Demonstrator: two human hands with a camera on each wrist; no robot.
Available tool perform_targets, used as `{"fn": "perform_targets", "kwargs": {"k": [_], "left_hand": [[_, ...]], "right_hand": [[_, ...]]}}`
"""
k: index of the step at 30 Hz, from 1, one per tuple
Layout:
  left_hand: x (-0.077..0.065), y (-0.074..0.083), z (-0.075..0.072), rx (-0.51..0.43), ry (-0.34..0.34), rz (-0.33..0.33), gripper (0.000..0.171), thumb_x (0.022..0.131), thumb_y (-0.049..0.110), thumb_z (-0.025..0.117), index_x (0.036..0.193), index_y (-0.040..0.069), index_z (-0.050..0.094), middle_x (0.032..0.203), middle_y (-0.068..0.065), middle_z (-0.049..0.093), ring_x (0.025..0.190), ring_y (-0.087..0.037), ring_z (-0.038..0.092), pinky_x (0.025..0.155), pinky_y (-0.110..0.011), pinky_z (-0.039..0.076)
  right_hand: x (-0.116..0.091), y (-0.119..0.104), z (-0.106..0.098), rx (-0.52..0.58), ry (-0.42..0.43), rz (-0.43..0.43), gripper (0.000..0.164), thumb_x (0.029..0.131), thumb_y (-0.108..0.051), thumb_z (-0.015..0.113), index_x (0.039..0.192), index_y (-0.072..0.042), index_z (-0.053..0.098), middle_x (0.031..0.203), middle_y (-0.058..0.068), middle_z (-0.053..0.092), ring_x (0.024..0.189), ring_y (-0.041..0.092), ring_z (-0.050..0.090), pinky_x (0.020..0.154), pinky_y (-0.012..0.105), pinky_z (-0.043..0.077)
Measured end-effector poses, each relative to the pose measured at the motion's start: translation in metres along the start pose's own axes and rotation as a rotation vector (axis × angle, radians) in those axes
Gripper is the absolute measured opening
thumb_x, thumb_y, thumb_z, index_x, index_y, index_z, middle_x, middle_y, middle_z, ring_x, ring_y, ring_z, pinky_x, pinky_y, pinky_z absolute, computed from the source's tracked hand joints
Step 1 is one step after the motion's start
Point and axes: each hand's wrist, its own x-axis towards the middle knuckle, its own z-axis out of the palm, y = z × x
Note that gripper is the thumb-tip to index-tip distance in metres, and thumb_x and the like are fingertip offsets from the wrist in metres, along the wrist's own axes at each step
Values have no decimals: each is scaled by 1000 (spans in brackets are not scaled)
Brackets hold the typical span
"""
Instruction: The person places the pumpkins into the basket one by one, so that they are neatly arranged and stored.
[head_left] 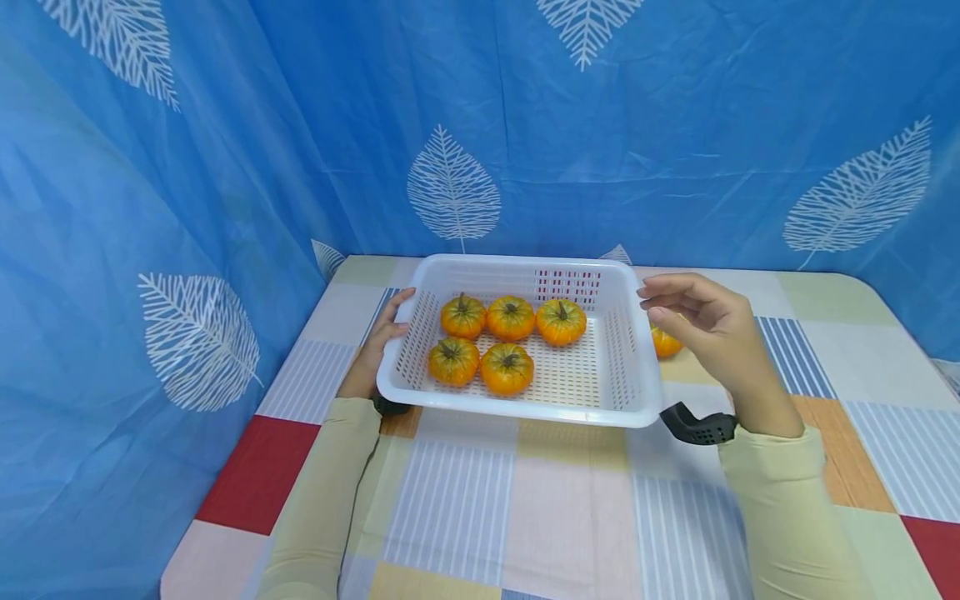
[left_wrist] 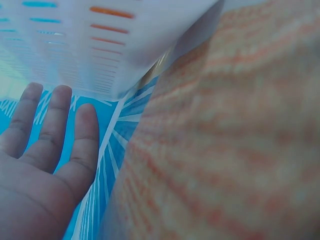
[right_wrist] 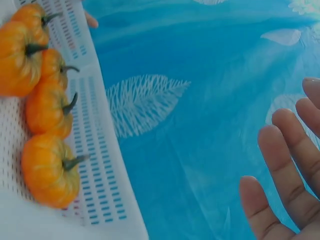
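A white plastic basket [head_left: 517, 410] with slotted walls holds several small orange pumpkins [head_left: 507, 369], grouped toward its left side, stems mostly up. My left hand [head_left: 377, 346] is at the basket's left side, its fingers near the rim. In the left wrist view, straight, spread fingers [left_wrist: 86, 135] reach up beside the slotted wall; the thumb is hidden. Just off the right rim, my right hand [head_left: 701, 321] has loosely bent fingers and holds nothing. The right wrist view shows a gap between those fingers [right_wrist: 275, 150] and the basket [right_wrist: 107, 125].
Another orange pumpkin [head_left: 664, 342] lies on the table right of the basket, partly hidden behind my right hand. A patchwork tablecloth [head_left: 570, 517] covers the table. Blue curtains with white leaf prints [head_left: 555, 150] hang behind and along the left.
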Motion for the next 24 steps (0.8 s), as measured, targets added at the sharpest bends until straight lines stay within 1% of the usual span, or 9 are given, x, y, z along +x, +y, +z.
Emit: {"fn": "perform_targets", "kwargs": {"k": [2, 4, 7, 11, 16, 18, 21, 24], "left_hand": [[0, -1, -1, 3, 2, 6, 65, 101, 23, 45, 163, 35, 32, 177, -9, 19, 148, -45, 32, 114, -77, 34], [-1, -1, -1, 6, 1, 11, 65, 100, 23, 45, 163, 35, 32, 177, -9, 19, 148, -46, 32, 113, -78, 34], [-1, 0, 0, 19, 7, 6, 67, 100, 23, 45, 164, 34, 31, 177, -8, 20, 147, -46, 33, 112, -77, 35], [-2, 2, 0, 28, 13, -8, 68, 100, 24, 45, 166, 31, 29, 177, -8, 21, 147, -45, 35, 111, -76, 38], [-2, 3, 0, 19, 6, -5, 70, 100, 22, 43, 168, 25, 26, 177, -11, 20, 147, -46, 34, 113, -77, 35], [-2, 4, 1, 22, 7, -4, 71, 100, 22, 42, 169, 25, 26, 177, -11, 20, 147, -46, 34, 114, -77, 34], [-3, 4, 2, 26, 13, -7, 72, 100, 22, 43, 169, 24, 24, 177, -11, 20, 148, -46, 33, 114, -78, 33], [-3, 4, 2, 29, 19, -14, 73, 99, 23, 44, 169, 24, 24, 177, -9, 20, 148, -46, 33, 113, -78, 34]], "right_hand": [[-2, 3, -4, -24, 29, 10, 33, 92, 26, 60, 125, 21, 64, 114, 4, 77, 105, 14, 72, 93, 19, 56], [-4, 6, -7, -54, 59, 26, 33, 93, 24, 61, 125, 19, 65, 113, 2, 77, 106, 13, 71, 93, 18, 55], [-8, 10, -13, -83, 98, 50, 32, 94, 22, 62, 125, 15, 69, 113, -1, 78, 106, 11, 71, 95, 16, 53], [-12, 16, -20, -108, 125, 72, 32, 96, 19, 62, 126, 10, 71, 115, -4, 77, 108, 9, 71, 96, 14, 52], [-13, 24, -26, -233, 156, 102, 30, 99, 12, 65, 128, 5, 72, 115, -11, 75, 108, 7, 69, 96, 12, 50], [-13, 29, -29, -282, 167, 119, 29, 101, 9, 65, 129, 3, 72, 116, -13, 74, 109, 5, 68, 96, 11, 50], [-15, 38, -35, -322, 184, 152, 28, 102, 5, 67, 129, -1, 73, 117, -14, 73, 109, 4, 67, 97, 10, 49], [-16, 47, -39, -327, 207, 189, 27, 102, 2, 68, 128, -5, 74, 116, -15, 72, 109, 3, 66, 96, 9, 48]]}}
